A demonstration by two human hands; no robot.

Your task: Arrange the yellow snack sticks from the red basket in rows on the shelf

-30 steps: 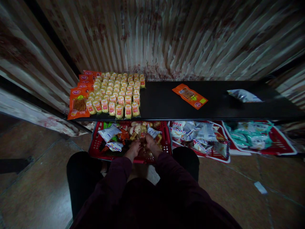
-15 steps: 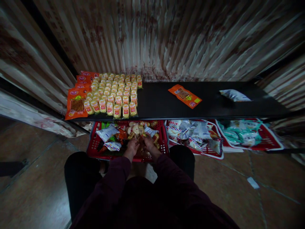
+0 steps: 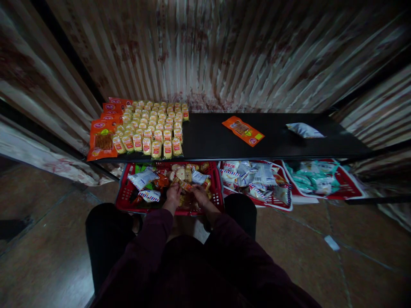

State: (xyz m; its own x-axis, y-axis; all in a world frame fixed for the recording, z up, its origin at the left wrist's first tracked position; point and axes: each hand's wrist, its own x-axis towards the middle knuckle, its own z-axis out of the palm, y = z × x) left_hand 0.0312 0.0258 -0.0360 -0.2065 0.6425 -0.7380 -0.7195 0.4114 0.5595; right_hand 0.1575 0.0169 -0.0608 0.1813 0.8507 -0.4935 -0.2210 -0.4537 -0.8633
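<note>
Both hands are down in a red basket point(image 3: 121, 199) under the shelf front, between my knees. My left hand point(image 3: 174, 193) is closed at the near end of a small clear-wrapped snack point(image 3: 185, 185) with orange and yellow on it. My right hand point(image 3: 201, 196) has its fingers curled on the snack's other side. Dim light blurs the snack's exact kind. Around the hands lie round pale packs point(image 3: 180, 173), a white snack bag with striped edges point(image 3: 143, 177), another striped bag point(image 3: 150, 196) and a silvery bag point(image 3: 199, 176).
On the black shelf point(image 3: 205, 141), rows of yellow wrapped cakes point(image 3: 156, 149) stand left beside orange packets point(image 3: 102, 140). One orange packet point(image 3: 244, 130) and a white bag point(image 3: 305, 130) lie farther right. Baskets of white bags point(image 3: 265, 174) and teal bags point(image 3: 317, 182) stand below.
My hands have lifted slightly within the basket, and the orange and yellow wrapped snack now shows between them. The view has shifted a little, moving the shelf's right side leftward.
</note>
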